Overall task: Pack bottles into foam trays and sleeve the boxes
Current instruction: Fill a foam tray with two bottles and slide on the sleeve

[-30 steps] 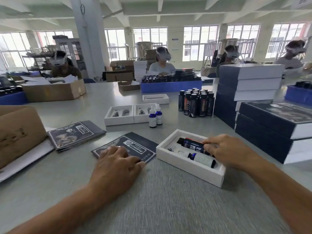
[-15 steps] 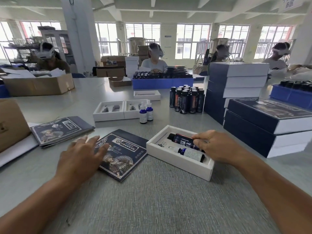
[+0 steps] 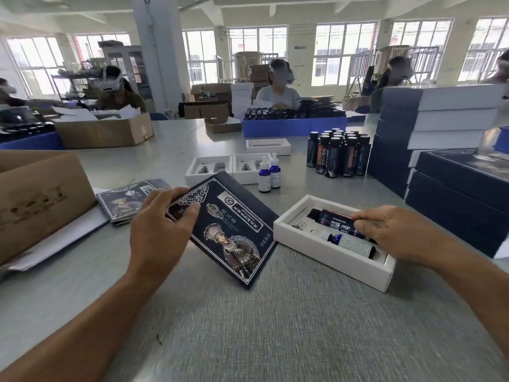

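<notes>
The white box (image 3: pixel 330 260) lies open on the grey surface (image 3: pixel 275 326), right of centre, holding a dark bottle (image 3: pixel 334 220) and, just nearer, a blue dropper bottle (image 3: pixel 351 244), both on their sides in the foam tray. The right hand (image 3: pixel 405 232) rests over the box's right end, its fingers curled on the dark bottle. Just left of the box, the left hand (image 3: pixel 159 224) grips a dark printed sleeve (image 3: pixel 228 230) by its far left corner, thumb on the printed face, so the sleeve tilts up off the surface with its near corner low. Behind it sit two empty trays (image 3: pixel 212 170), with two upright dropper bottles (image 3: pixel 270 172) beside them and a cluster of dark bottles (image 3: pixel 337 154) farther right. More sleeves (image 3: pixel 124 199) lie flat to the left beside a cardboard carton (image 3: pixel 38 197). Sleeved boxes (image 3: pixel 454 188) are stacked at the right.
</notes>
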Demonstrator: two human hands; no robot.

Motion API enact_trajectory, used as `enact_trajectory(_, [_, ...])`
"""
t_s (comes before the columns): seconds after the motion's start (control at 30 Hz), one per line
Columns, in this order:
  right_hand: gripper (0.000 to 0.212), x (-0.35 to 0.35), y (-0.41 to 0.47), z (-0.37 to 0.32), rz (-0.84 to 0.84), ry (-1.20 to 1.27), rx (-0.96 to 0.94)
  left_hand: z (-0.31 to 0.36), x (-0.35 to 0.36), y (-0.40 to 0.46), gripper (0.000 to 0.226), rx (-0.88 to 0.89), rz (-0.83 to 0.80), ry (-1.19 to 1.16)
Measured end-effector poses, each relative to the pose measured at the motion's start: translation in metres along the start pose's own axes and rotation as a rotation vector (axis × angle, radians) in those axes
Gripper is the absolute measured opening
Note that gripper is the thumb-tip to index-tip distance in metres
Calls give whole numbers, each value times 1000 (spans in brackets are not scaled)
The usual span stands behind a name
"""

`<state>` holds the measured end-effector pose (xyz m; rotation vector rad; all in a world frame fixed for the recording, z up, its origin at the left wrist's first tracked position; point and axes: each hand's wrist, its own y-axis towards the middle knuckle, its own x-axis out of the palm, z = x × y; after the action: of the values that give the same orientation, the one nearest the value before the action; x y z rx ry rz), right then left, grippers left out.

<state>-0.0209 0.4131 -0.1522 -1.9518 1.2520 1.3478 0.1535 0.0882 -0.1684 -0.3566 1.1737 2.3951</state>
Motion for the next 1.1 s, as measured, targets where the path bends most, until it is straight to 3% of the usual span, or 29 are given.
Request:
enact_trajectory(0.13, [30, 1, 0, -1, 4, 5, 3, 11, -4, -2, 28, 290, 120, 27])
enact_trajectory(0.53, [29, 0, -3, -1, 12, 43, 7, 21, -12, -2, 22, 392, 162, -115])
enact_trajectory(0.77, [29, 0, -4, -4, 21, 20, 14, 8, -10, 3, 20, 229, 181, -19])
enact_trajectory(1.1, [31, -3, -5, -7, 10, 10, 20, 17, -6, 2, 22, 167, 186, -240])
